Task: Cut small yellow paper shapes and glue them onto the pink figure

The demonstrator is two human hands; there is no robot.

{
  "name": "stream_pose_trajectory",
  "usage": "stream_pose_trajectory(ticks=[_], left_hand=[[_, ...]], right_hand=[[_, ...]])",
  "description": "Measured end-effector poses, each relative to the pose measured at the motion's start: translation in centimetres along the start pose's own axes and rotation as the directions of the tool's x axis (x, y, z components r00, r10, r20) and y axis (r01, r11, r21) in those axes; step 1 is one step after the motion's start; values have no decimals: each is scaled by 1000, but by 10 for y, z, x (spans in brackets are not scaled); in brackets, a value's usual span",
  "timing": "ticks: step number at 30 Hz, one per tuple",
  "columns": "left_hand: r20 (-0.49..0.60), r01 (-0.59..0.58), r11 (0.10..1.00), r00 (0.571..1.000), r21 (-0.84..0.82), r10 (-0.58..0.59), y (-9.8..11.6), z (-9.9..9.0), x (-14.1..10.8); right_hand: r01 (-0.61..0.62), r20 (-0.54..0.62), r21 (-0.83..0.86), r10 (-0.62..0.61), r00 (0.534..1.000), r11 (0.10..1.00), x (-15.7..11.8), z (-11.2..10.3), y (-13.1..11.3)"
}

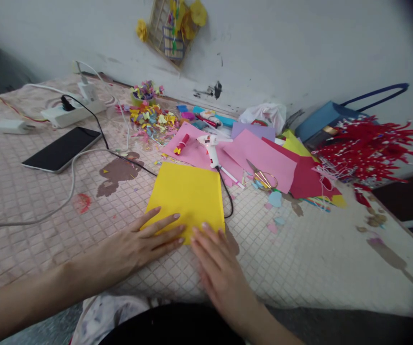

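Yellow sheet (188,191) flat on the surface (300,258).
Left hand (139,243) rests on its near left part, grip unclenched, fingers spread; right hand (224,273) at its near right, grip likewise unclenched, fingers extended. Glue gun (211,152) lies beyond.

Left hand (144,244), right hand (222,268) on yellow paper (188,194)
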State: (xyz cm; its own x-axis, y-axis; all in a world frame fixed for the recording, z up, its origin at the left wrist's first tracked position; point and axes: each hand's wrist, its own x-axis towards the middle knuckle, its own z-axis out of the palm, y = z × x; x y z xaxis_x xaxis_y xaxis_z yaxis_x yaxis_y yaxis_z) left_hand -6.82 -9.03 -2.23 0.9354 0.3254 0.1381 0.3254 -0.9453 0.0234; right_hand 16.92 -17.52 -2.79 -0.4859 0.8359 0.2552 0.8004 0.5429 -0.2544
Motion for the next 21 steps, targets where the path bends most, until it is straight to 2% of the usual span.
stream_pose_trajectory(ticks=[2, 5, 9, 13, 18, 21], left_hand=[[15, -2, 1000, 1000, 13, 2, 1, 2, -1], [4, 1, 1000, 1000, 22, -1, 0, 2, -2], [22, 14, 1000, 1000, 25, -14, -3, -1, -6], [49, 75, 996, 996, 53, -78, -7, -5, -22], [-67, 123, 978, 991, 166, -113, -15, -8, -56], [-63, 173, 970, 984, 169, -165, -19, -8, -72]], right_hand=[[63, 113, -3, -62, 992, 998, 4, 3, -11], [57, 153, -27, -52, 987, 998, 4, 9, -18], [7, 141, -74, 4, 990, 997, -12, 11, -9], [-50, 109, -134, 64, 992, 990, -37, 6, 5], [-89, 71, -167, 102, 992, 982, -54, 5, 15], [-123, 30, -101, 127, 991, 987, -57, 6, 17]])
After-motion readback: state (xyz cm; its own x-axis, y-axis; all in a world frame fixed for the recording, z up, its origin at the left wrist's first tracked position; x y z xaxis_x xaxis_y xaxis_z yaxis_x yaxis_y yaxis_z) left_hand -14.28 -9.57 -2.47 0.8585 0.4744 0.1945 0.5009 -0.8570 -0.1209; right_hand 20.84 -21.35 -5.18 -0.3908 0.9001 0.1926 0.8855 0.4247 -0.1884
